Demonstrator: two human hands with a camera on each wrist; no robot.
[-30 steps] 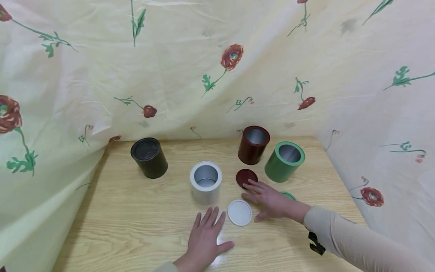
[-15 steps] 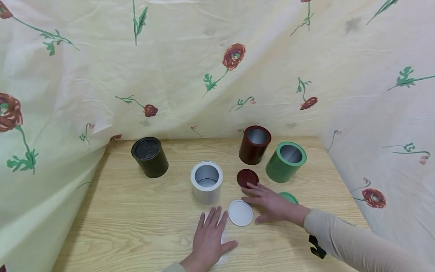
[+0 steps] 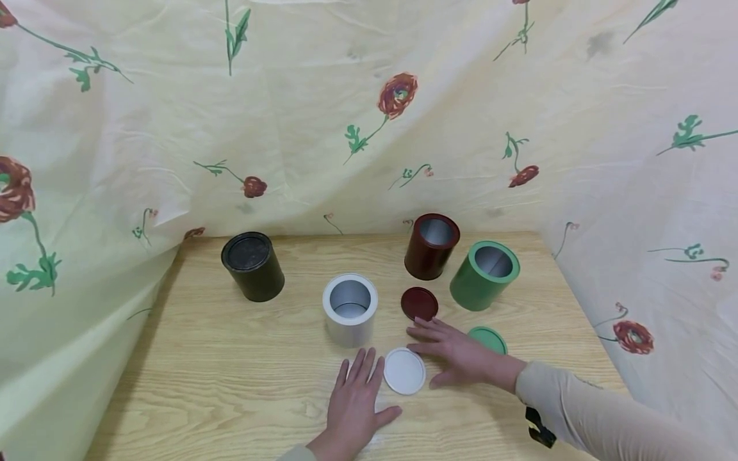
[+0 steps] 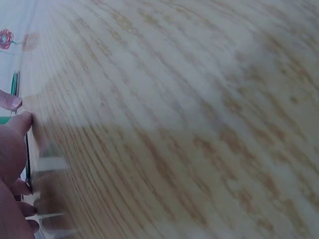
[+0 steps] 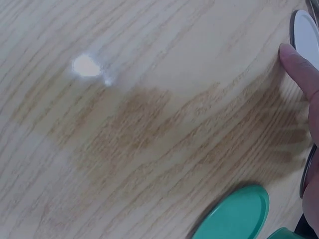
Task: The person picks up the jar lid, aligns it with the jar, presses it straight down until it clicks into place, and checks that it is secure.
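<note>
My left hand (image 3: 354, 406) is lying spread, empty, left of the white lid (image 3: 405, 371). My right hand (image 3: 458, 355) is holding nothing, right of it.

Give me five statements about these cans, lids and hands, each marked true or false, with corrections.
The black cylindrical can is closed on top. True.
The white cylindrical metal can stands open. True.
The left hand grips a lid. False: the left hand, its fingers straight, holds nothing.
The green round lid covers a can. False: the green round lid lies on the wooden table.
The right hand is nearer the white round lid than the black can. True.
</note>
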